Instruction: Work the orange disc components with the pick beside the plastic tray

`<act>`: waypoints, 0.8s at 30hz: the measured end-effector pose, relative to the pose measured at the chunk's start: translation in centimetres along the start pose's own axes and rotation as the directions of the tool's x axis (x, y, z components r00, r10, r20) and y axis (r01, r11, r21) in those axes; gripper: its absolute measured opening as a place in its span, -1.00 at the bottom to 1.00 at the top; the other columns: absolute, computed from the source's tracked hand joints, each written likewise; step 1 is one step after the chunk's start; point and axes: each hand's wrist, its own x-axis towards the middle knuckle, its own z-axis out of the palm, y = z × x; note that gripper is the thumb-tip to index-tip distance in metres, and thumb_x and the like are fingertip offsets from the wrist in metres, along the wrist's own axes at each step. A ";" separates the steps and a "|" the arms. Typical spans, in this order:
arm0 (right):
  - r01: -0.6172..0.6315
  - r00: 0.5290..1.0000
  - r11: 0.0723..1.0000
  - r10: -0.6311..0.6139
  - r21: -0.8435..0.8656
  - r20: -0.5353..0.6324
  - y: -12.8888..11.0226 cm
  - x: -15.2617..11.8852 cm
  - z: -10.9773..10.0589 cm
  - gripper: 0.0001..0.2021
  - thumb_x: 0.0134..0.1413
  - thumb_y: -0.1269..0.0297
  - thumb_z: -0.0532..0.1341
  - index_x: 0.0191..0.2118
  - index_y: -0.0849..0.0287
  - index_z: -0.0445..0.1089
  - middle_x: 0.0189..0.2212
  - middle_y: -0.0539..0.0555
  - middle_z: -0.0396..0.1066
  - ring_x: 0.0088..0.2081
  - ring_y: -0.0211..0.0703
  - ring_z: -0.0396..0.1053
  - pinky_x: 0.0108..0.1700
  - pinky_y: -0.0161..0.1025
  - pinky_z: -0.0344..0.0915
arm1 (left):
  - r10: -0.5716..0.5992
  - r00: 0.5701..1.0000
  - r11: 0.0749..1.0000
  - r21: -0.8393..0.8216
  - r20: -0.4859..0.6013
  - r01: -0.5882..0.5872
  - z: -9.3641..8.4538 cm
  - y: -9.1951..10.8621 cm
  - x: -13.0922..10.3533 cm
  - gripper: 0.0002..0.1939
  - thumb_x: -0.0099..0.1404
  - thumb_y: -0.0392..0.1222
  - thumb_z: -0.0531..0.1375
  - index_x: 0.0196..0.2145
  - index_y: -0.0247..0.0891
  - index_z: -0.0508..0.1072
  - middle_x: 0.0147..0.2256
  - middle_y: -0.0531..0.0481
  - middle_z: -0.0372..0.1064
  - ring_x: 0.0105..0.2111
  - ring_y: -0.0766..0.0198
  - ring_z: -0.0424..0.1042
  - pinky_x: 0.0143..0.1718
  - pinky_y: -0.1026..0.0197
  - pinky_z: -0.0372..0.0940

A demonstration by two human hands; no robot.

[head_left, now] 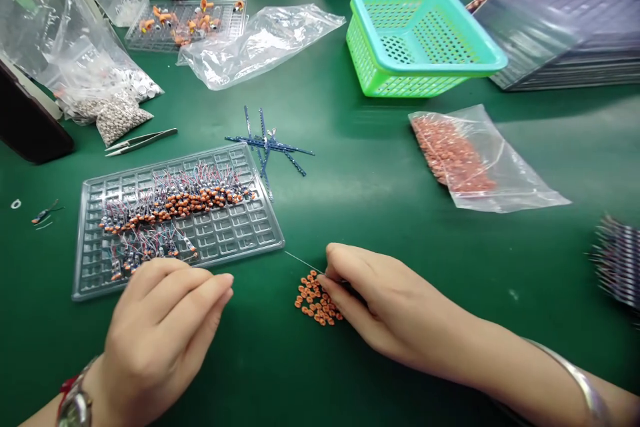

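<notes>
Your right hand [385, 300] pinches a thin needle [304, 263] near one end, seemingly to leave its length free. The orange rings [319, 313] lie loose on the table [250, 360] just beside that grip, likely for easy reach. Your left hand [170, 340] has its fingertips pressed together, contents impossible to tell, near the tray [237, 233] that probably keeps the wired parts [190, 203] gathered
</notes>
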 end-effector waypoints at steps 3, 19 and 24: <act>-0.068 0.998 0.988 0.066 0.139 0.020 -0.4 -0.1 -1.0 -0.77 0.25 0.44 0.02 -0.44 0.05 0.08 -0.56 -0.06 0.21 -0.57 -0.21 0.16 -0.53 -0.30 0.15 | -0.107 0.987 0.967 -0.216 0.121 0.131 0.8 1.7 0.7 -0.81 0.26 -0.41 0.21 -0.16 -0.25 0.47 -0.34 0.02 0.46 -0.35 0.35 0.38 -0.29 0.27 0.34; -0.487 0.874 0.234 0.137 0.842 0.467 -1.9 -1.3 -0.7 -0.57 -0.08 -0.17 0.36 -0.40 0.14 0.40 -0.51 -0.05 0.27 -0.53 -0.29 0.18 -0.51 -0.34 0.21 | -0.308 0.833 0.665 -0.521 0.459 0.534 2.3 6.0 2.1 -0.91 0.22 -0.32 0.27 -0.35 -0.17 0.57 -0.45 0.10 0.49 -0.43 0.38 0.44 -0.35 0.36 0.32; -0.469 0.867 0.246 0.309 0.848 0.391 -1.0 -1.2 -1.2 -0.61 -0.07 -0.14 0.37 -0.37 0.12 0.43 -0.52 -0.06 0.26 -0.54 -0.29 0.18 -0.55 -0.37 0.20 | -0.303 0.900 0.897 -0.224 0.314 0.380 0.0 3.6 0.9 -0.90 0.32 -0.25 0.18 -0.30 -0.20 0.52 -0.37 0.06 0.51 -0.35 0.33 0.46 -0.29 0.29 0.35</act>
